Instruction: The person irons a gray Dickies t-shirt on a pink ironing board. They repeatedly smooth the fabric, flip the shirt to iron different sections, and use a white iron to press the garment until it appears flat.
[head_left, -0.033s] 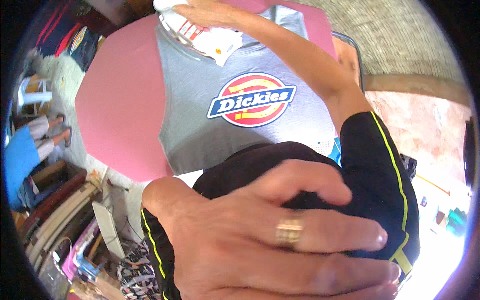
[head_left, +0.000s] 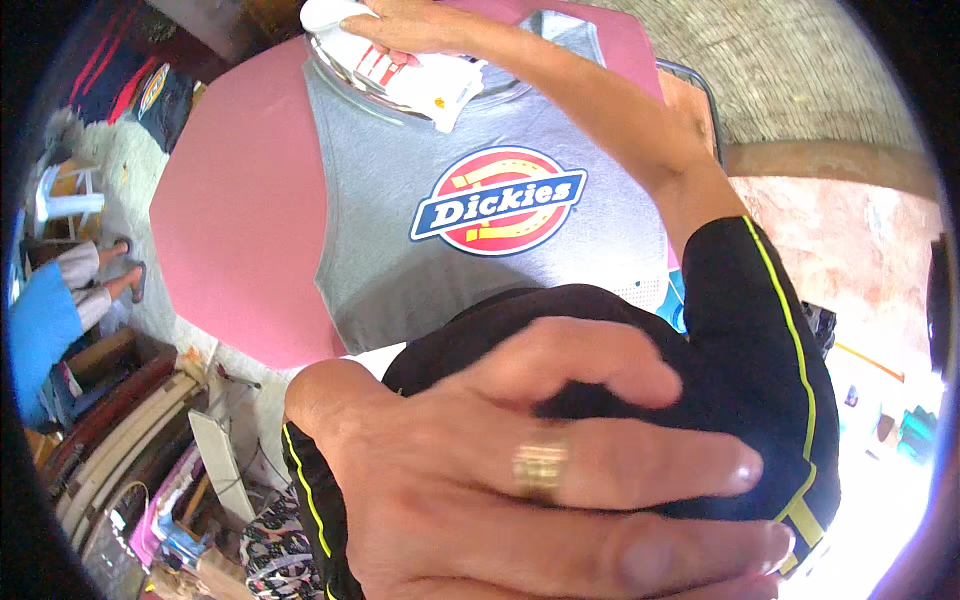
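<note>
A grey shirt (head_left: 470,270) with pink sleeves (head_left: 235,240) and a round red, yellow and blue badge on its chest fills the middle of the view. At its collar, my right hand (head_left: 410,25) grips a folded white piece with red stripes (head_left: 425,80). My right forearm reaches up across the shirt from the right. Close to the camera, my left hand (head_left: 540,490), a gold ring on one finger, lies curled over a black garment with yellow-green piping (head_left: 760,350) that covers the shirt's lower edge.
At the left a seated person in blue (head_left: 45,320) has sandalled feet beside a white plastic chair (head_left: 65,205). Wooden planks (head_left: 120,440) and patterned cloths (head_left: 270,550) lie lower left. A woven mat (head_left: 800,70) is upper right, above a reddish floor (head_left: 850,250).
</note>
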